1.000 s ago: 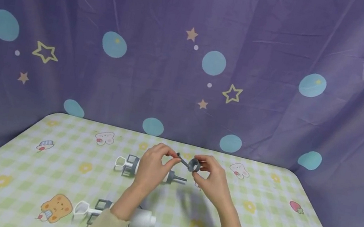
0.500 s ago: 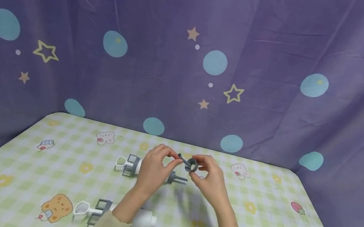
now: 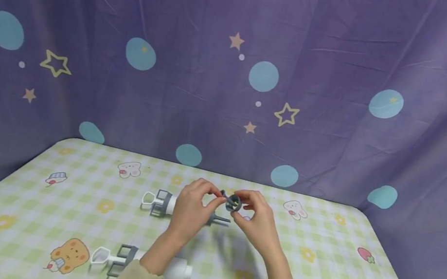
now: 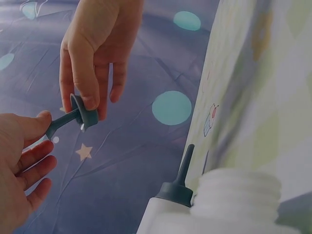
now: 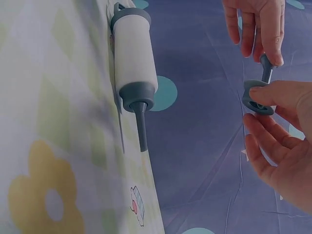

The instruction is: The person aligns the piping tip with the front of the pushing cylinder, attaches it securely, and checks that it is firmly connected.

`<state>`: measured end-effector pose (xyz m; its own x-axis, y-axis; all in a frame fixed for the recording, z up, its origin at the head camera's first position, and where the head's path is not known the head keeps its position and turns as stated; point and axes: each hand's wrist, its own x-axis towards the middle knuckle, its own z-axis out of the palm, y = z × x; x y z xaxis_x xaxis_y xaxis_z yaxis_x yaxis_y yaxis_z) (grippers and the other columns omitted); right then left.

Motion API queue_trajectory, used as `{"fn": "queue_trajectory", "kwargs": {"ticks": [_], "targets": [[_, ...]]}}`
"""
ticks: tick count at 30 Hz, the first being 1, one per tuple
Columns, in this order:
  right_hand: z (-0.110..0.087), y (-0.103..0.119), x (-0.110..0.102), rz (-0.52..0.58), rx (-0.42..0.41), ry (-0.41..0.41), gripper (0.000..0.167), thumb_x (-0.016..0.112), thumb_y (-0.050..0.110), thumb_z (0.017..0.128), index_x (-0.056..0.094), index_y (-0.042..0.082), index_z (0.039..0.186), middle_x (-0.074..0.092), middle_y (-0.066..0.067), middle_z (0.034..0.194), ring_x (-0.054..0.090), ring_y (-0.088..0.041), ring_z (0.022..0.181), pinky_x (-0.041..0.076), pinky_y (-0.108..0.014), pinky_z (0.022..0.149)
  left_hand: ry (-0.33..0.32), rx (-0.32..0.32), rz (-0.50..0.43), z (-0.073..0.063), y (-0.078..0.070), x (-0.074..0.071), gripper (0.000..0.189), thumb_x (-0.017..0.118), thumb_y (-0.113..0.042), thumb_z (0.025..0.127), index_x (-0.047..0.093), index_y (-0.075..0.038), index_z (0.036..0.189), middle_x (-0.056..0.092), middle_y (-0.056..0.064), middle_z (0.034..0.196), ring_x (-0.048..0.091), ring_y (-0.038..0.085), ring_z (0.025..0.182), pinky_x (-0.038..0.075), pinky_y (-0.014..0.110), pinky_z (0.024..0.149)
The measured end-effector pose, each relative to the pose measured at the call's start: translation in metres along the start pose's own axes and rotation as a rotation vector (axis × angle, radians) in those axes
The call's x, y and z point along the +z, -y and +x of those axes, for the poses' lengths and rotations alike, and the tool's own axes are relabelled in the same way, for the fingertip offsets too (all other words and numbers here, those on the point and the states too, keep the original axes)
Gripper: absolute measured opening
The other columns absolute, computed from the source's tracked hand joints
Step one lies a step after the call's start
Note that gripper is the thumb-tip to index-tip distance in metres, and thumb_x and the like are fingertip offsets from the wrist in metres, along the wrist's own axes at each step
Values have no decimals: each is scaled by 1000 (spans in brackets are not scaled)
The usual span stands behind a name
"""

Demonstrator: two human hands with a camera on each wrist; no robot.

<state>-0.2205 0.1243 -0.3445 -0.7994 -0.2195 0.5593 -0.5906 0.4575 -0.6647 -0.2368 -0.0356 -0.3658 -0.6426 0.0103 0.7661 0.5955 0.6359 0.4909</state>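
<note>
Above the table, my left hand (image 3: pixel 191 210) pinches the flared end of a small dark grey nozzle (image 4: pixel 63 121) between thumb and fingers. My right hand (image 3: pixel 260 221) holds a dark grey ring-shaped cap (image 4: pixel 87 116) by its rim. The nozzle's other end sits at the cap's opening; the right wrist view shows the hollow cap (image 5: pixel 261 103) tilted toward the camera. Below and behind my left hand lies a white-barrelled syringe-like dispenser (image 5: pixel 136 58) with a grey nozzle fitted. A second dispenser (image 3: pixel 177 271) lies nearer, partly behind my left forearm, its white threaded end bare.
Both dispensers have white loop handles (image 3: pixel 99 257) pointing left on the checked tablecloth (image 3: pixel 39 207). A purple curtain (image 3: pixel 193 105) with stars and dots hangs behind the table's far edge.
The nozzle and the cap have come closer together, the nozzle now reaching into the cap's opening. My right hand has shifted slightly left, my left hand slightly right.
</note>
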Motion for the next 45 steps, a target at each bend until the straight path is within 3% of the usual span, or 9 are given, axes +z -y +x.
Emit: {"fn": "queue_trajectory", "kwargs": {"ticks": [4,7,13,45], "targets": [[0,-1,1,0,1,3,34,69,-8,72,60,-3,105,60,-15,102,61,-27,90,50,-44,75,22,-9,-7,0,-2,1,15,77,-20,70,65,-14,75,62,-3,79,58,13,74,45,29,68],[0,-14,4,0,3,0,35,70,-6,73,60,0,106,60,-13,103,61,-26,91,50,-43,76,30,-15,-6,-1,-3,3,15,77,-21,70,65,-14,75,62,-4,79,58,13,73,44,29,68],[0,-34,8,-3,-3,-9,38,72,2,73,60,9,108,61,-3,104,60,-16,92,50,-34,77,36,-13,1,-3,-4,3,15,77,-22,70,65,-14,75,62,-4,80,58,13,73,44,30,69],[0,-29,9,-19,-25,-19,36,74,5,73,61,10,106,61,0,103,58,-14,91,49,-30,79,105,-29,12,-6,-10,10,10,73,-21,74,67,-14,79,63,-3,81,59,11,79,45,29,74]]}}
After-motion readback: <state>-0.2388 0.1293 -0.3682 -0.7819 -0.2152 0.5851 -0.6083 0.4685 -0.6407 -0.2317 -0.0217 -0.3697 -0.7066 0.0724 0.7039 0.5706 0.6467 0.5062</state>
